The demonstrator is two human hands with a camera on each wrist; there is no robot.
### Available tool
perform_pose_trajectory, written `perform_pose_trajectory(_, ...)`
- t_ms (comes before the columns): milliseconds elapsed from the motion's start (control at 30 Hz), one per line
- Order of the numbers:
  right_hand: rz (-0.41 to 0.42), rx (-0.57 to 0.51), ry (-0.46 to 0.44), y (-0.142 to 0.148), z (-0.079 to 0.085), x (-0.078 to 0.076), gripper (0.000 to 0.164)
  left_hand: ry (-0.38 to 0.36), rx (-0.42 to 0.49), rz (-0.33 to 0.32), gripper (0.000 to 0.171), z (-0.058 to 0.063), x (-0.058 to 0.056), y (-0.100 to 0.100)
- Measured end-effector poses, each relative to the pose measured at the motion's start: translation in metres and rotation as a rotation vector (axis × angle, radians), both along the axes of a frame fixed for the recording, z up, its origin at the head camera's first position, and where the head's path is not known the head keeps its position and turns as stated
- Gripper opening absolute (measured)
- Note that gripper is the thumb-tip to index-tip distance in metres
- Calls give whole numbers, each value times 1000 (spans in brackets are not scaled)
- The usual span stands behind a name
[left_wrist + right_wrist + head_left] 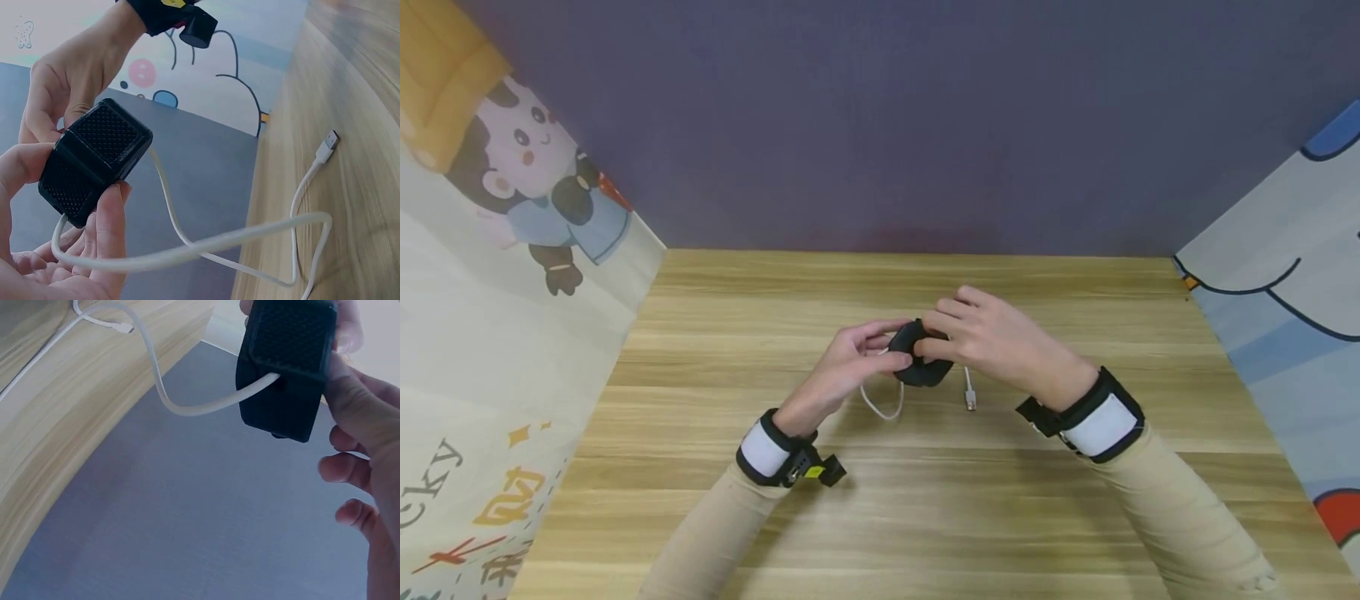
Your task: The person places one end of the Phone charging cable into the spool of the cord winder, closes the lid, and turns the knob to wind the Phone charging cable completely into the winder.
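A small black case (925, 375) with textured panels is held up above the table between both hands. My left hand (842, 364) pinches its left side, thumb toward me and fingers behind. On the opposite side my right hand (996, 337) grips the case with thumb and fingertips. A white cable (250, 235) comes out of the case at two places in the left wrist view and loops down. Its USB plug (327, 147) lies on the tabletop, right of the case in the head view. The right fingertips are partly hidden behind the case in the left wrist view.
The wood-grain table (917, 517) runs back to a plain dark blue-grey wall (917, 125). Cartoon-printed panels (550, 333) stand along the left and right sides. Both wrists wear black straps (1105, 417) with small cameras.
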State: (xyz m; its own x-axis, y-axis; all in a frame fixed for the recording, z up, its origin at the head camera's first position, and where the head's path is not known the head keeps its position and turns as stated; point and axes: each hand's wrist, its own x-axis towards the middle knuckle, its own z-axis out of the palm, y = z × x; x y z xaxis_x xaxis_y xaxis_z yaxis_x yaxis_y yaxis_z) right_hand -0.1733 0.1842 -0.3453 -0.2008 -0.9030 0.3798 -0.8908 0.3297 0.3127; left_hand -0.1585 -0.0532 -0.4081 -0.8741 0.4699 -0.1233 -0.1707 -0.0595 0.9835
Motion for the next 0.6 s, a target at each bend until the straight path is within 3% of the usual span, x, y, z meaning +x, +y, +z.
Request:
perform_pose_trajectory(333,-18,-79,-35,0,-10,1,20,12,24,-4,55,0,2,-2)
perform_pose_trajectory(600,-77,-151,-8,-4,-15,4,17,0,38,20,57,0,3,-1)
